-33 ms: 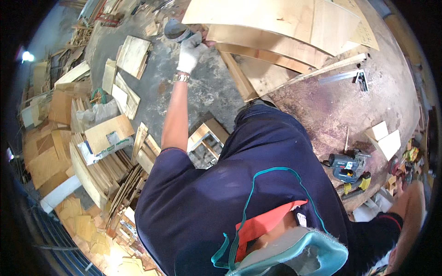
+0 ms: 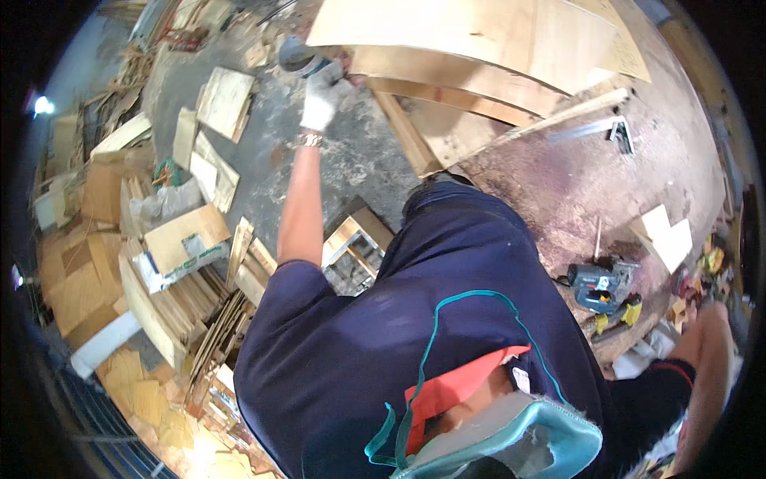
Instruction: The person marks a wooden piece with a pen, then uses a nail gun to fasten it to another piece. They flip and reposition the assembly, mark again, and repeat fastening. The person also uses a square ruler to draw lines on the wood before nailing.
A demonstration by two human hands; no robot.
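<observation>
My left hand (image 2: 321, 102), in a white glove with a metal watch (image 2: 309, 140) at the wrist, reaches far forward over the floor. Its blurred fingers look curled, close against a grey bucket (image 2: 313, 62) whose dark opening faces up. Whatever they grip, if anything, I cannot make out. Right of that hand stands a large curved wooden piece (image 2: 447, 28) with pale plywood faces and a straight timber frame below. My right arm (image 2: 706, 339) bends at the far right edge, and its hand is out of sight.
A cordless jigsaw-like power tool (image 2: 594, 287) lies at my right, with a yellow-and-black tool (image 2: 618, 315) beside it. Beyond them rests a metal square (image 2: 618, 136). Stacked wood strips (image 2: 171, 307) and boards (image 2: 226, 102) crowd the left. A small wooden frame (image 2: 351, 239) sits below my left forearm.
The whole view has shifted slightly, so most things sit a little further left. My left hand keeps its place by the bucket. My right elbow has moved slightly inward.
</observation>
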